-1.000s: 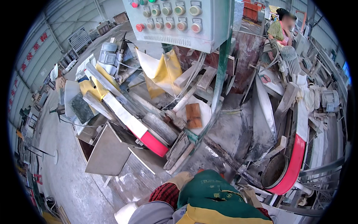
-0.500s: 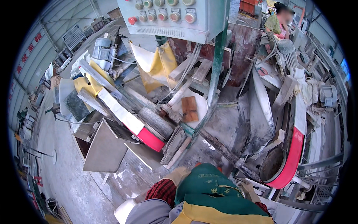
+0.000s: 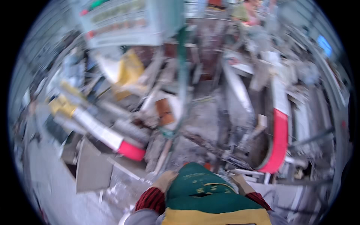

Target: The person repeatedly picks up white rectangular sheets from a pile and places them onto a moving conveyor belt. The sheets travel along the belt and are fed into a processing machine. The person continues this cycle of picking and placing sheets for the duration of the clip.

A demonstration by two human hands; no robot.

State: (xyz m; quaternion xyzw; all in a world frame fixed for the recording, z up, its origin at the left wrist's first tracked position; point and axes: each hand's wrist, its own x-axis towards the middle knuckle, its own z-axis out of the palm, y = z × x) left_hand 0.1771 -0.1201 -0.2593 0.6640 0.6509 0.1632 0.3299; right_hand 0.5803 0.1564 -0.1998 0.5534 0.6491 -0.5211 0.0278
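My left hand (image 3: 165,181), pale beige and blurred, is beside the left edge of the green apron (image 3: 202,183) over my front. My right hand (image 3: 240,183) is at the apron's right edge. Red-and-black cuffs show at both wrists. Fingers of both hands are hidden or smeared, so I cannot see whether they hold anything. Ahead of my left hand a red-and-white guard (image 3: 131,150) curves round a machine wheel. A second red-and-white belt guard (image 3: 276,138) stands ahead and to the right of my right hand.
A grey control box (image 3: 123,22) with several buttons hangs at the upper left on a green post (image 3: 182,75). A brown block (image 3: 164,111) lies on a white plate. A grey board (image 3: 93,167) leans at left. Another person (image 3: 247,11) is at the far upper right.
The whole view has swung to the right, so the machines and control box sit further left, and motion blurs the picture. More of my right hand shows; both hands stay beside the apron.
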